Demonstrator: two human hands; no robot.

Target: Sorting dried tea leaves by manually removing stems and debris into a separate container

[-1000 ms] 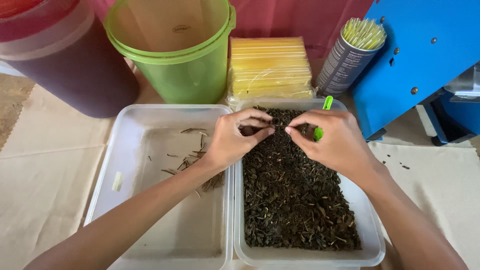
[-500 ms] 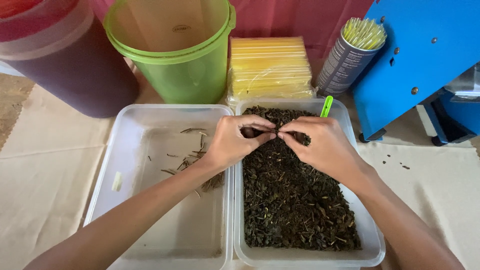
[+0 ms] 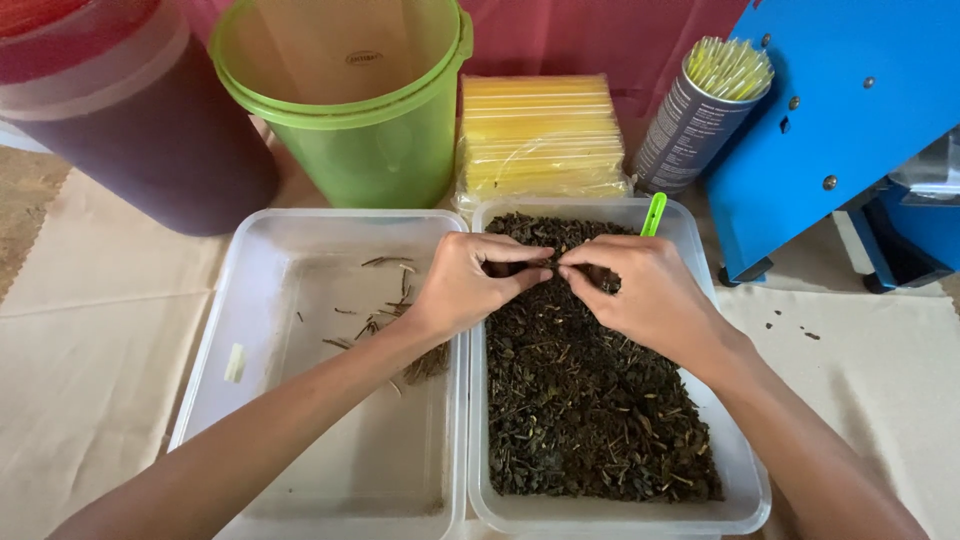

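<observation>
The dried tea leaves [image 3: 590, 400] filled the clear tub [image 3: 745, 480] on the right, which sat tight against a second clear tub [image 3: 215, 350] near the front edge of the paper-covered table [image 3: 90, 340]. Both hands met over the far end of the leaf pile. The left hand [image 3: 465, 280] and the right hand [image 3: 640, 295] each had thumb and first finger pinched nearly closed, tips almost touching each other, but whether a bit of leaf or stem sat between them was too small to tell. The leaves looked very light, dry and crumbly, so a soft pinch on one thin stem would work best; a hard squeeze would likely break it. A few thin stems [image 3: 385, 320] lay in the left tub. A second before, the hands were a little apart, and the right hand hid part of the green scoop handle [image 3: 653, 213]; now it stood clear at the far rim.
</observation>
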